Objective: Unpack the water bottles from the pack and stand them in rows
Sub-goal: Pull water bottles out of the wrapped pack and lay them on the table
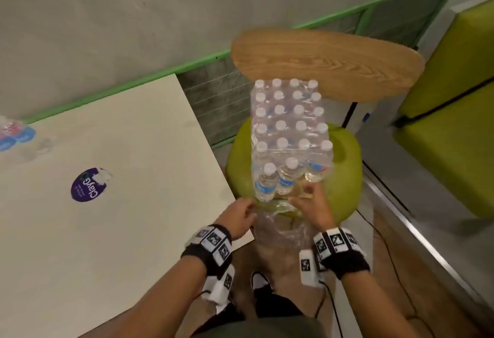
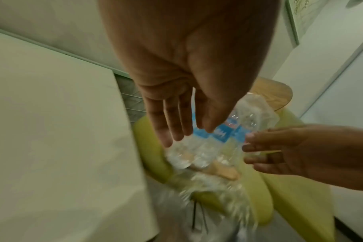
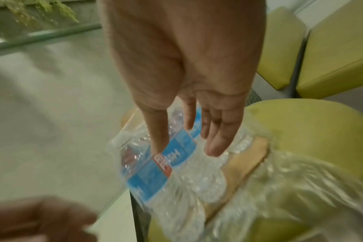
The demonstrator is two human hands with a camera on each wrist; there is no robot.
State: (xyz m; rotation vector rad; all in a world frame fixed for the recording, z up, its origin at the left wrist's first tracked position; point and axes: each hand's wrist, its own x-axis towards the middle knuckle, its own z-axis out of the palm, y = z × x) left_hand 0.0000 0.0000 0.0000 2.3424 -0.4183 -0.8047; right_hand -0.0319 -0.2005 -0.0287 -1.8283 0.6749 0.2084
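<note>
Loosely spread, left hand (image 1: 242, 213) and right hand (image 1: 311, 205) at crinkly shrink-wrapped bottle pack (image 1: 290, 126) on rounded green seat (image 1: 344, 166).

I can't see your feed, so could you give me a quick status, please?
Left hand and right hand open, at pack front. Pack on green chair, wrap torn open. Nothing blocking.

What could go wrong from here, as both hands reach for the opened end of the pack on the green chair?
1. The pack stands on a rounded green chair; pulling bottles from its near end could tip or slide it.
2. The front bottles stand outside the wrap and could topple when the left hand or right hand bumps them.
3. Loose plastic wrap hangs toward the floor and could snag.
</note>
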